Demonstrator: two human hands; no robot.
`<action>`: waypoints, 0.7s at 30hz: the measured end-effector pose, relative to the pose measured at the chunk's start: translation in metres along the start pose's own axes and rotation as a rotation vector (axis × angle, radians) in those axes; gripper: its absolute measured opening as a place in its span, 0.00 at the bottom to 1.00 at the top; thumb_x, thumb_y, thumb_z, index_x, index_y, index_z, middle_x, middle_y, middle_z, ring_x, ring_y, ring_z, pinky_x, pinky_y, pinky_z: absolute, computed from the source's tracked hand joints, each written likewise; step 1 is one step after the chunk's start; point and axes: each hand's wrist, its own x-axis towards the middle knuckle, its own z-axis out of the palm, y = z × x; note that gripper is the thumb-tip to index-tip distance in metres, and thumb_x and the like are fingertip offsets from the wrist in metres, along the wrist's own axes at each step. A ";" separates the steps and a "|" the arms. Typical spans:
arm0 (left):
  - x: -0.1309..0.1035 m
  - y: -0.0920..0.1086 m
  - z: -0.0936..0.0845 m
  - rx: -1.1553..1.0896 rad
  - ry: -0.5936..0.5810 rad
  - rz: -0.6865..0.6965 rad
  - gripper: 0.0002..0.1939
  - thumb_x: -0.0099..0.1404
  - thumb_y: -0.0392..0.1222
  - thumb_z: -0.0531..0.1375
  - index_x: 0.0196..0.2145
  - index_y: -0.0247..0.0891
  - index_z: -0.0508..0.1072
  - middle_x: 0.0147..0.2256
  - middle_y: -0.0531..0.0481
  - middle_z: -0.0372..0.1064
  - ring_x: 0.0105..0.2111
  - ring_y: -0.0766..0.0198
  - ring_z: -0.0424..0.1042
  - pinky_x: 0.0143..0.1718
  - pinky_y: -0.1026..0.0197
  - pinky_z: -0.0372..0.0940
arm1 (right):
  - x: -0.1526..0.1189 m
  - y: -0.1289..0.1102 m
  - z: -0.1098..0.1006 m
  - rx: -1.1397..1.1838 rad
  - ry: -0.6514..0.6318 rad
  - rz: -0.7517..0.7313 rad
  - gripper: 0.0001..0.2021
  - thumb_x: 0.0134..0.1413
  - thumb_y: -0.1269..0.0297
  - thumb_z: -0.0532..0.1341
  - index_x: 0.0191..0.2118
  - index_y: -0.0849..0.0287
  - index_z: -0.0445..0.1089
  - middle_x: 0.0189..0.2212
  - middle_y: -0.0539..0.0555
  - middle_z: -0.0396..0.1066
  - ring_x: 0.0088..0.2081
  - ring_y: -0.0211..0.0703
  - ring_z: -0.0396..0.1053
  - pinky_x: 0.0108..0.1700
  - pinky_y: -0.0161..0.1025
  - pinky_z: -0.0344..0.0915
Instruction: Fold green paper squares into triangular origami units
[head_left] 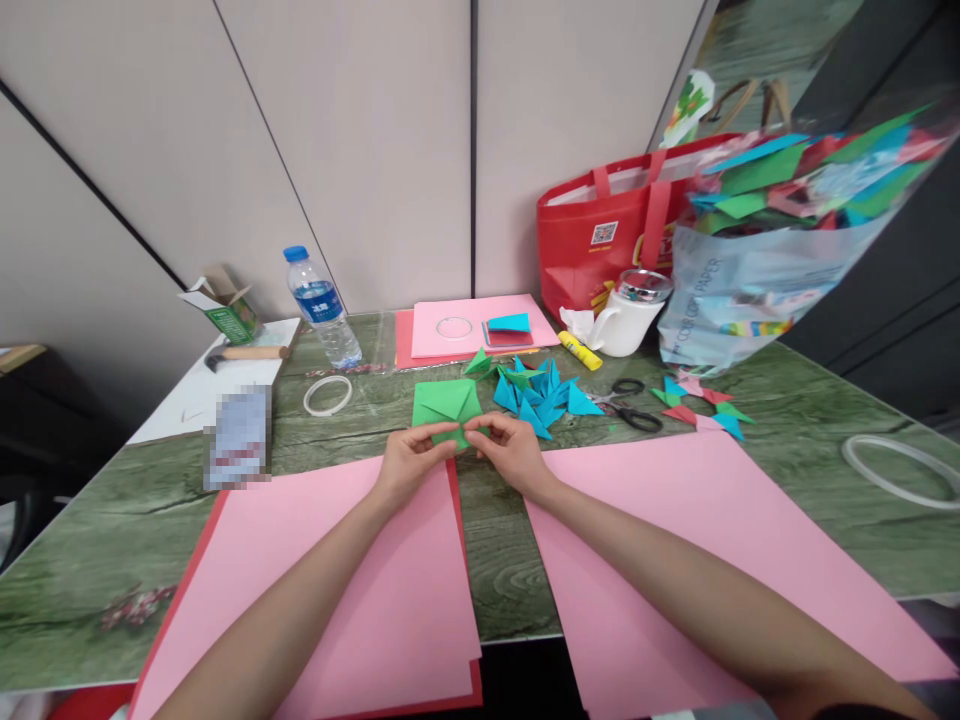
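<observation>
Forearms (292, 590) cross pink sheets (405, 610); nearly closed hands (411, 462) pinch green paper (442, 398); plastic bag (701, 295) holds folded pieces (772, 170).

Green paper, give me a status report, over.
Left hand, right hand: both at near edge of green paper. Paper partly folded. Blue folded pieces close by, right side; nothing seems in the way.
</observation>
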 end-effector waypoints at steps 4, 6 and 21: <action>0.000 0.003 -0.001 0.024 -0.036 -0.012 0.20 0.46 0.44 0.65 0.38 0.34 0.75 0.13 0.60 0.45 0.15 0.75 0.42 0.16 0.67 0.40 | 0.001 0.000 -0.001 -0.004 0.008 0.024 0.08 0.42 0.60 0.61 0.29 0.59 0.70 0.24 0.50 0.68 0.19 0.35 0.63 0.21 0.33 0.60; -0.001 0.003 -0.001 0.011 -0.039 -0.014 0.21 0.46 0.45 0.65 0.38 0.34 0.75 0.12 0.60 0.45 0.15 0.75 0.43 0.15 0.68 0.41 | 0.002 0.000 -0.001 0.003 -0.005 0.050 0.09 0.42 0.60 0.61 0.30 0.60 0.70 0.20 0.48 0.67 0.19 0.35 0.63 0.20 0.33 0.59; -0.002 0.004 0.003 0.031 -0.030 -0.020 0.20 0.47 0.42 0.63 0.39 0.31 0.74 0.14 0.60 0.42 0.17 0.75 0.40 0.17 0.67 0.37 | -0.002 -0.001 0.001 0.017 -0.055 0.004 0.12 0.35 0.66 0.63 0.30 0.59 0.64 0.30 0.51 0.64 0.28 0.37 0.64 0.26 0.33 0.65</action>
